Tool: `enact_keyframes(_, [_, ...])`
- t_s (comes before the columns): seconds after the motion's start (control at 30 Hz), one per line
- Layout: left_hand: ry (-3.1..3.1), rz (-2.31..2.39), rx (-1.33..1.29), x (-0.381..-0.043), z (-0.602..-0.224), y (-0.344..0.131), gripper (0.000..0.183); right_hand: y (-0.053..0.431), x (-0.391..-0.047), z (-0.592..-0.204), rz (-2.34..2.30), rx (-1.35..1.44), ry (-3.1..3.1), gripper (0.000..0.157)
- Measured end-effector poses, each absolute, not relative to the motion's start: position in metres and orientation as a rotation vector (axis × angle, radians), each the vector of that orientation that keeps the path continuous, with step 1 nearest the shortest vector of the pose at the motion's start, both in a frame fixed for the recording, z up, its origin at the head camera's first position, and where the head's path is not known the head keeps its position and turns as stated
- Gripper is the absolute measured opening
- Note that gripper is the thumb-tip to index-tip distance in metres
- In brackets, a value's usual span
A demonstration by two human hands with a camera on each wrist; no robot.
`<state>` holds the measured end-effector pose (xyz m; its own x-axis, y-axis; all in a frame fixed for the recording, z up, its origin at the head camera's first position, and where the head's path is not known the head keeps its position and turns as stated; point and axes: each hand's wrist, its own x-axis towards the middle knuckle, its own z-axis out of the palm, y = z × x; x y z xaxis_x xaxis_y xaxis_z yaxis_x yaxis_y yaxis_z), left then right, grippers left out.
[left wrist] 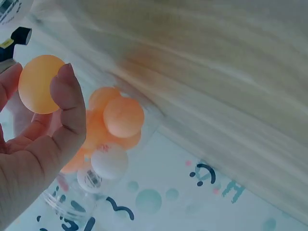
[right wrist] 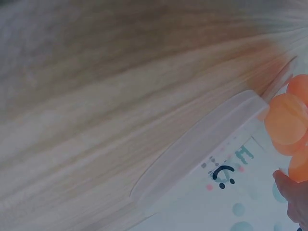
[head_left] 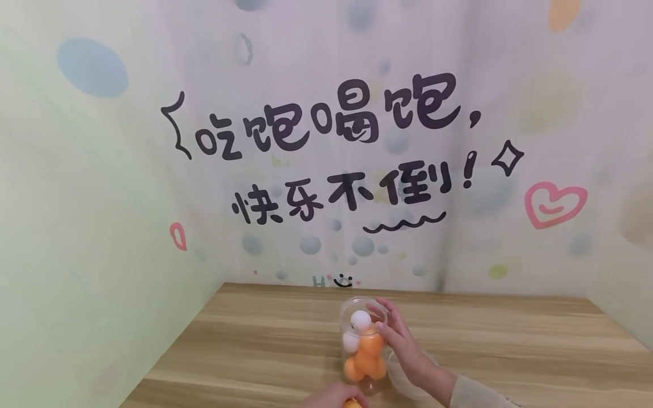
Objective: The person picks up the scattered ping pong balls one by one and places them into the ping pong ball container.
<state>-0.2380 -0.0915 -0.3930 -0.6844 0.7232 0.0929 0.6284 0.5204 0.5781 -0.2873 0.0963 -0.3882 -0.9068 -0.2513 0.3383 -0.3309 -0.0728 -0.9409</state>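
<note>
A clear plastic jar [head_left: 348, 310] stands upright on the table, with orange and white table tennis balls piled inside. My right hand [head_left: 405, 345] grips the jar's right side near the rim; in the right wrist view only its fingertips [right wrist: 291, 195] show at the edge. Low in the head view, in front of the jar, is my left hand [head_left: 334, 395], mostly cut off by the frame. In the left wrist view that hand [left wrist: 48, 144] pinches an orange table tennis ball [left wrist: 36, 89] between thumb and fingers. Orange balls [left wrist: 124, 117] and a white ball [left wrist: 109, 161] show behind it in the jar.
A round translucent lid [head_left: 400, 381] lies on the wooden table [head_left: 255, 334] right of the jar, partly under my right forearm. Printed curtains [head_left: 306, 51] enclose the table at the back and sides. A printed white ball [left wrist: 12, 9] shows at the left wrist view's corner.
</note>
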Motion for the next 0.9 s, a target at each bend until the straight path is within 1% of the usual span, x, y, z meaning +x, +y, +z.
enact_keyframes(0.17, [2.554,1.122,0.887,-0.232,-0.371,-0.097,0.025,0.097,-0.287,-0.387,2.17,0.659,-2.107,0.042])
enact_keyframes(0.23, [2.544,1.197,0.82,-0.231,-0.361,-0.1,0.026,0.097,-0.287,-0.386,2.175,0.669,-2.111,0.043])
enact_keyframes(0.33, [2.572,1.277,0.832,-0.233,-0.348,-0.104,0.027,0.097,-0.287,-0.386,2.18,0.668,-2.119,0.043])
enact_keyframes(0.47, [2.663,1.27,0.885,-0.236,-0.33,-0.107,0.028,0.095,-0.287,-0.385,2.189,0.638,-2.122,0.043])
enact_keyframes(0.6, [2.705,1.265,0.844,-0.237,-0.313,-0.111,0.03,0.094,-0.287,-0.385,2.209,0.623,-2.098,0.043])
enact_keyframes(0.9, [2.789,1.431,0.802,-0.247,-0.286,-0.106,0.037,0.094,-0.287,-0.388,2.2,0.629,-2.089,0.043])
